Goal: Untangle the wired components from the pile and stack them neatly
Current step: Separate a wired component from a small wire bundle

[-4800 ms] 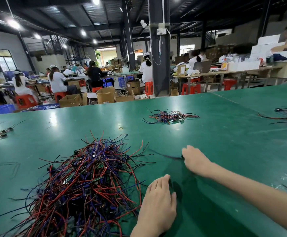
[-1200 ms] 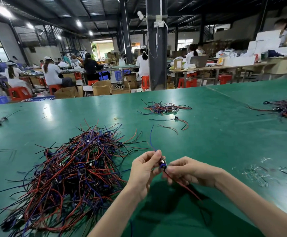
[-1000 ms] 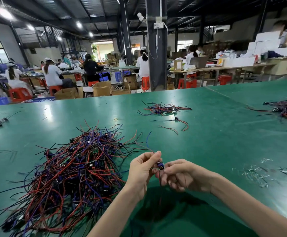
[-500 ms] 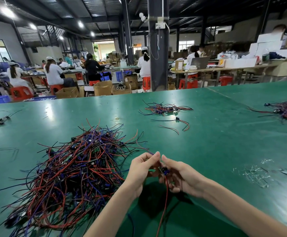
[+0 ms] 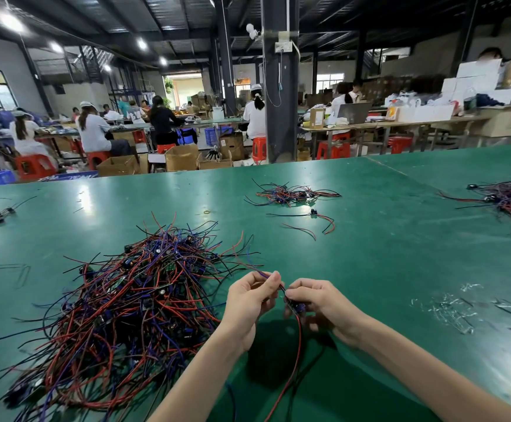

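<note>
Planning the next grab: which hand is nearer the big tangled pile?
Left. The left hand sits just right of the big tangled pile, by its stray ends; the right hand is farther right, beyond the left. Both pinch one wired component.

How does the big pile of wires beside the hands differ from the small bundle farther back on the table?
The big pile is much larger and taller than the small bundle. The big pile is tangled every way; the small bundle's wires run mostly side to side. The big pile lies beside the left hand; the small bundle lies far beyond it. Both hold red, blue and black wires.
</note>
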A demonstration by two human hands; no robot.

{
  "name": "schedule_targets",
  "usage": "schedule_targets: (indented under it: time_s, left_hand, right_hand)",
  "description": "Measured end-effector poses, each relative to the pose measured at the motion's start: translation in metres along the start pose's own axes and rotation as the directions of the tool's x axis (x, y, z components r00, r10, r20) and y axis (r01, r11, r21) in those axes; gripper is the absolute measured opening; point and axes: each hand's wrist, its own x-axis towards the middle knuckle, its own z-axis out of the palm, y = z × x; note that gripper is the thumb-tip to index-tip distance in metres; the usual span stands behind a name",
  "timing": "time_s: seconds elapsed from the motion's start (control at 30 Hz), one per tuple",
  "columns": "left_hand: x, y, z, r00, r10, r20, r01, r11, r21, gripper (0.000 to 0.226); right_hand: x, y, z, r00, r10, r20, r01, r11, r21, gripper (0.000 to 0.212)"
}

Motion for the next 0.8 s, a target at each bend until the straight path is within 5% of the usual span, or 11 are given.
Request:
schedule_targets:
  time_s: [0.33, 0.67, 0.8]
  left_hand:
    - [0.001, -0.003, 0.002, 0.996, 0.061, -0.058, -0.062, 0.998, -0.022, 0.012]
    - [0.003, -0.007, -0.002, 0.944, 0.315, -0.098, -0.241, 0.863, 0.443, 0.017]
    - [0.001, -0.007, -0.001, 0.912, 0.405, -0.06, -0.278, 0.72, 0.636, 0.018]
  right_hand:
    - [0.006, 0.001, -0.008, 0.979, 0.141, 0.147, -0.152, 0.986, 0.071, 0.014]
    - [0.008, 0.002, -0.007, 1.0, 0.023, 0.011, -0.023, 1.0, -0.012, 0.019]
    - [0.008, 0.003, -0.005, 1.0, 0.007, -0.029, -0.008, 0.998, -0.055, 0.017]
